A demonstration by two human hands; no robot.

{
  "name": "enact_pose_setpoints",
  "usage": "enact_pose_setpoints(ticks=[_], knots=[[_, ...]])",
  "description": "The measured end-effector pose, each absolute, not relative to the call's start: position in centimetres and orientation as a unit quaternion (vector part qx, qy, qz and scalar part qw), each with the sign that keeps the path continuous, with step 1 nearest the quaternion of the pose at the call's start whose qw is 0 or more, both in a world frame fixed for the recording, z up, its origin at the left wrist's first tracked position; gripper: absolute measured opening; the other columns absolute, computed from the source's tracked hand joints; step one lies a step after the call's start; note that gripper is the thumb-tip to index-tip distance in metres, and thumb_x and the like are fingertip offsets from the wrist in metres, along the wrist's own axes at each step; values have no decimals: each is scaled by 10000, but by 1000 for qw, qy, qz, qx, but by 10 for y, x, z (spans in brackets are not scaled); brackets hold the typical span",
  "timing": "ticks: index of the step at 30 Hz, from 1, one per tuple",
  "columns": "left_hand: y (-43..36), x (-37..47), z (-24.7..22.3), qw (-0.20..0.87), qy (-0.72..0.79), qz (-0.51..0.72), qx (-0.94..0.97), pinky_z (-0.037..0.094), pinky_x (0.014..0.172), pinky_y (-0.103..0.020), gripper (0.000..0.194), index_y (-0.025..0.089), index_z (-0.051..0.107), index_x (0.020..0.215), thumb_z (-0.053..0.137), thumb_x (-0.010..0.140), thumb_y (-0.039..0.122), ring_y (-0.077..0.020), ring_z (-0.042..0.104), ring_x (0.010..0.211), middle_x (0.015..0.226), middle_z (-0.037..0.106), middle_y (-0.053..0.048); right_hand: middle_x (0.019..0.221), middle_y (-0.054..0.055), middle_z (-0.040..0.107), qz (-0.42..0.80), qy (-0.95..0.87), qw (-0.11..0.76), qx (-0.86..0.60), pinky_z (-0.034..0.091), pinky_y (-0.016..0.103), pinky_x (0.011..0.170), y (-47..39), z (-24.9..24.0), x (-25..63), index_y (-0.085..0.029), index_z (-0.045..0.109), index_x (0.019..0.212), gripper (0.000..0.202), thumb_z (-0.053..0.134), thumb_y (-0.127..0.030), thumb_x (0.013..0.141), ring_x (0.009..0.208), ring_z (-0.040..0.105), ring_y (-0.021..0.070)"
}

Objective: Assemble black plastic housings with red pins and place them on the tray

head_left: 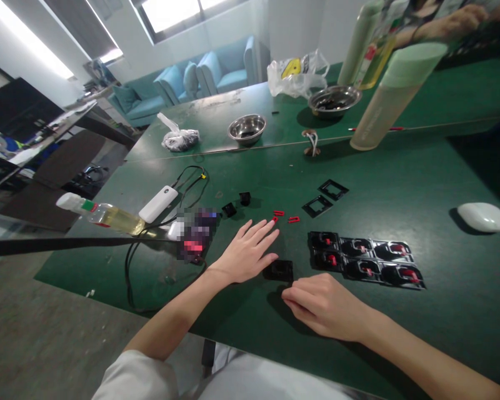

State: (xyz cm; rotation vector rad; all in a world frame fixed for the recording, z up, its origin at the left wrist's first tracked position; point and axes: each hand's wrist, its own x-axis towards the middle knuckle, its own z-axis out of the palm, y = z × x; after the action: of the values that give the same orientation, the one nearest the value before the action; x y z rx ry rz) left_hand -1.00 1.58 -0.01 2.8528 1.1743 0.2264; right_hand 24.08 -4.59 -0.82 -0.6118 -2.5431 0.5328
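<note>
The left hand (248, 254) was open and palm down, its fingers loosely spread over the surface (241, 316), with no object visible in its grasp. The right hand (327, 305) was drawn in, fingers curled and tips together; whether anything was pinched there could not be told. Between the two hands lay a flat black piece (280, 270), close by the left thumb and just beyond the right hand's fingertips; whether either hand touched it was unclear.

Just past the left fingertips were small red clips (294, 220), the nearest partly hidden by a finger. Two black square frames (317, 206) lay farther out, ahead of the right hand. To the right of the black piece stretched a row of black trays (360, 260), two deep, with red parts inside. Two small black blocks (229, 209) sat beyond the left hand, and a blurred-out device (196, 236) lay to its left, near a white power bank (158, 204) and an oil bottle (116, 218) on its side.

Farther off stood a metal bowl (247, 129), a second bowl (334, 101) and a tall green-capped bottle (394, 100). A white mouse (484, 217) lay at far right. Another person's hand (462, 21) showed at the top right.
</note>
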Motion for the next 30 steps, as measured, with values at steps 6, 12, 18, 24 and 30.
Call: enact_pose_setpoints(ticks=[6,12,18,24,30], knots=[[14,-10,3,35,394,101,913,308,1301,-524,562,179,415,1616,462,1115,428,-278,477,1520,1615,535,-146,743,9,639,190,-928,234,-221,329,313,608,-45,-8,241,-169,672,959,261,441,-171,1080,624,525,139],[12,-12,6,3,412,138,901,390,1230,-512,512,155,512,1528,506,1094,426,-277,641,1259,1355,703,-138,741,8,636,187,-930,232,-217,314,316,605,-45,-7,241,-165,667,962,269,429,-178,1086,622,517,138],[11,-15,8,-33,412,171,894,504,1048,-471,369,139,649,1327,541,1081,392,-272,674,1054,1095,750,-108,746,5,638,188,-929,228,-222,313,319,603,-45,-7,241,-171,663,965,252,438,-168,1078,621,515,134],[11,-14,7,-34,414,176,892,517,971,-435,277,163,676,1265,505,1099,305,-246,688,1027,1104,759,-94,752,8,642,193,-928,228,-222,324,322,599,-45,-7,241,-172,663,969,240,446,-158,1071,622,527,137],[14,-16,3,-23,418,173,892,517,993,-430,262,201,692,1255,484,1099,228,-229,692,1092,1225,765,-81,750,11,639,198,-927,229,-221,314,306,606,-46,-7,242,-175,659,970,239,446,-169,1079,628,530,136]])
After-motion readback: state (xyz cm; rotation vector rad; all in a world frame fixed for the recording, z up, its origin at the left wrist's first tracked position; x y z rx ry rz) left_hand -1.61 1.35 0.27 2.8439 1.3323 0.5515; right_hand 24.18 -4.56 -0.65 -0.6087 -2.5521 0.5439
